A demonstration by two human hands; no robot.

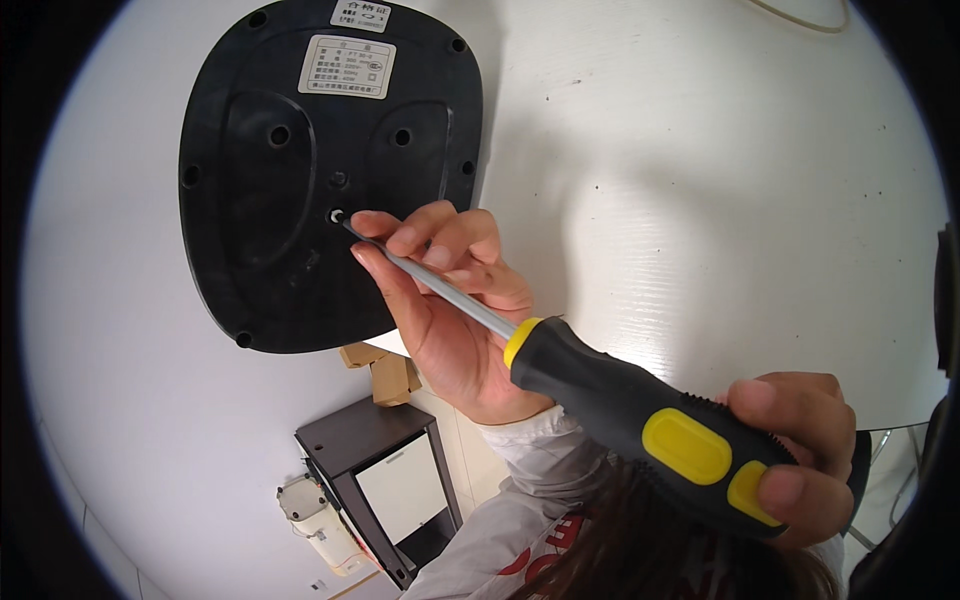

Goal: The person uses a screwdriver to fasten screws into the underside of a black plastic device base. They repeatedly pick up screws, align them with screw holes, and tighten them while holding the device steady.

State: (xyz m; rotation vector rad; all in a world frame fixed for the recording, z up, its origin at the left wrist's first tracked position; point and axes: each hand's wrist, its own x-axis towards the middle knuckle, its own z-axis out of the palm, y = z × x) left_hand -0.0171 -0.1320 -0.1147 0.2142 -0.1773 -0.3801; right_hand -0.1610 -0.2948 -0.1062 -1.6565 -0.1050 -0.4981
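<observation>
A long screwdriver (600, 385) with a thick black and yellow handle and a grey shaft slants across the middle. My right hand (815, 450) grips the end of its handle, thumb and fingers wrapped round. Close to the tip, my left hand (455, 300) pinches the shaft between thumb and fingers. The tip meets a hole in a black plastic base (240, 260), where a small pale spot shows; whether it is a screw I cannot tell. Rounded and broad, the base has several holes, two recessed areas and a white label (347, 67) near its far edge.
A white table (700, 200) with dark specks spreads to the right, under a thin cable (805, 22) at the far edge. Below on the left are a dark cabinet (365, 440) with a white panel, cardboard boxes (390, 380) and a white appliance (325, 530).
</observation>
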